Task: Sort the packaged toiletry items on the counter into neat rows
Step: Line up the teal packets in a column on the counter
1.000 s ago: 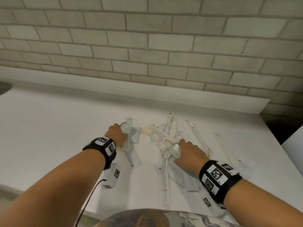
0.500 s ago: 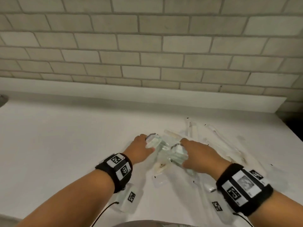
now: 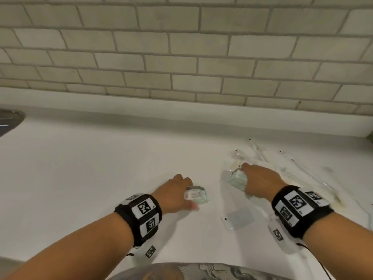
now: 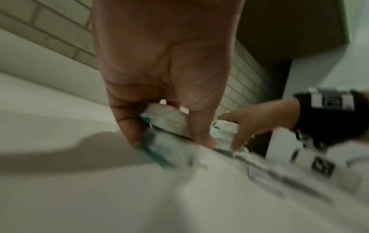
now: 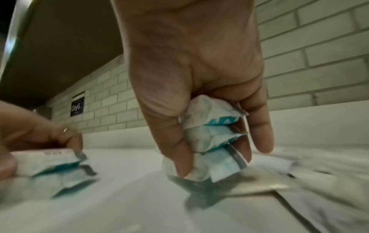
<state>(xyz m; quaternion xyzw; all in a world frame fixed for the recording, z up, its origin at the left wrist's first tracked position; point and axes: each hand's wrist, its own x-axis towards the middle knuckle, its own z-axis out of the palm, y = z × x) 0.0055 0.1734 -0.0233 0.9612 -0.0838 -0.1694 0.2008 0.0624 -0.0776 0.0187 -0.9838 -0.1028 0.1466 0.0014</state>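
Observation:
On the white counter my left hand grips a small stack of white-and-teal sachets just above the surface, left of the pile. The left wrist view shows the left hand's fingers and thumb curled round this stack. My right hand holds a second stack of three such sachets at the pile's left edge; in the right wrist view the right hand clamps them between thumb and fingers. Long clear-wrapped items lie jumbled behind the right hand.
A flat clear packet lies between my wrists near the front edge. A dark rounded object shows at the far left. The tiled wall backs the counter, which ends at the right. Bare counter spreads to the left.
Both hands gathered sachets out of the pile. The left hand has carried its stack leftward, away from the right hand. The right hand stays at the pile with its stack.

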